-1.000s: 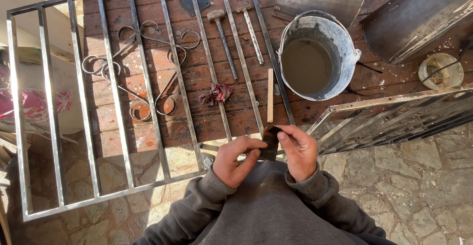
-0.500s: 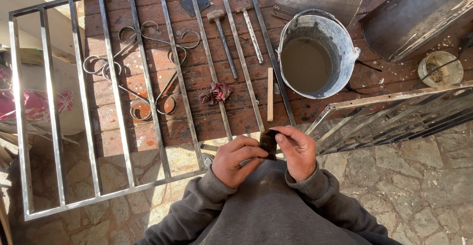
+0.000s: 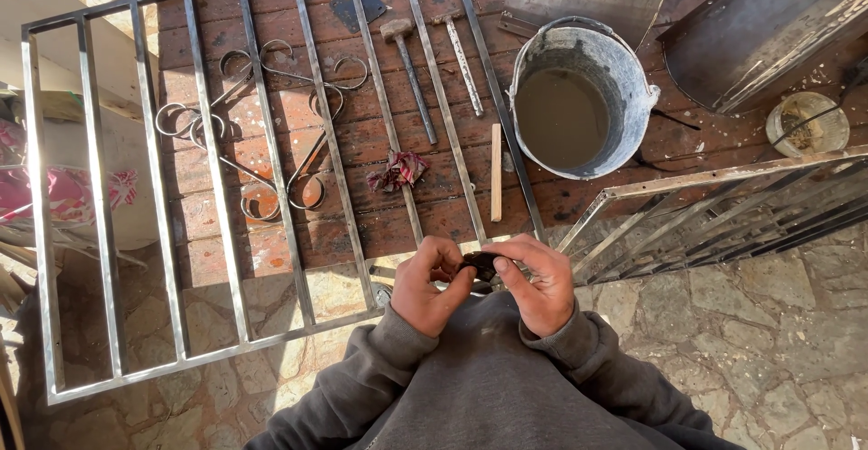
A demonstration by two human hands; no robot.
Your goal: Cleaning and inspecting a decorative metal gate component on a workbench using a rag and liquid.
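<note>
Dark piece: a small black object (image 3: 482, 264) sits pinched between both hands, close against the person's chest; what it is cannot be told.
Left hand (image 3: 432, 285): curled, fingers bent inward, thumb and fingertips closed on the near-left end of the dark piece; wrist bent, grey sleeve to the wrist.
Right hand (image 3: 538, 284): curled the same way, fingers folded over the piece from the right, knuckles up.
Ahead of the hands: a metal grille (image 3: 226, 188) lies flat on a reddish wooden table (image 3: 362, 133), its bars running away from the hands.
Ahead, right: a grey bucket (image 3: 624, 97) of murky water.
Between grille and bucket: a wooden stick (image 3: 495, 172); farther off, a hammer (image 3: 409, 66).
Ahead, left: a crumpled red rag (image 3: 398, 170).
</note>
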